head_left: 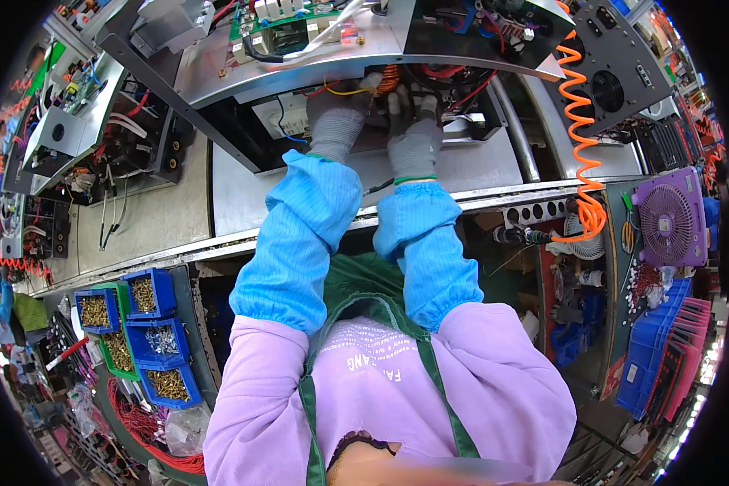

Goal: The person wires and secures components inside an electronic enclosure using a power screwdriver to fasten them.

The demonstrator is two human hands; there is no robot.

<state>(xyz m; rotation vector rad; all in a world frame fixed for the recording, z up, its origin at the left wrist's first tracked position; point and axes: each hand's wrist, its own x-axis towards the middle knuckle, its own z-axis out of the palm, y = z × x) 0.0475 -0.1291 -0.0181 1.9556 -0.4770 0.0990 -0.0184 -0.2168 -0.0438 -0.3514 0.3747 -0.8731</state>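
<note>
Both my hands wear grey gloves and reach into an open metal equipment chassis [300,66]. My left hand [336,121] is inside, beside a copper-coloured coil [389,78] and a thin yellow wire [344,91]. Its fingers bend inward toward the coil; what lies in them is hidden. Just right of it is my right hand [415,142], fingers pointing up into the dark interior among black and red wires [454,81]. Its visible fingers are stretched and apart. On the chassis top sits a green circuit board [287,32] with a white cable across it.
An orange coiled air hose [579,121] hangs at the right. Left on the bench stand other open units [73,130]. Blue bins [158,344] of screws are at the lower left. A purple fan [670,217] and a blue crate [652,348] stand at the right.
</note>
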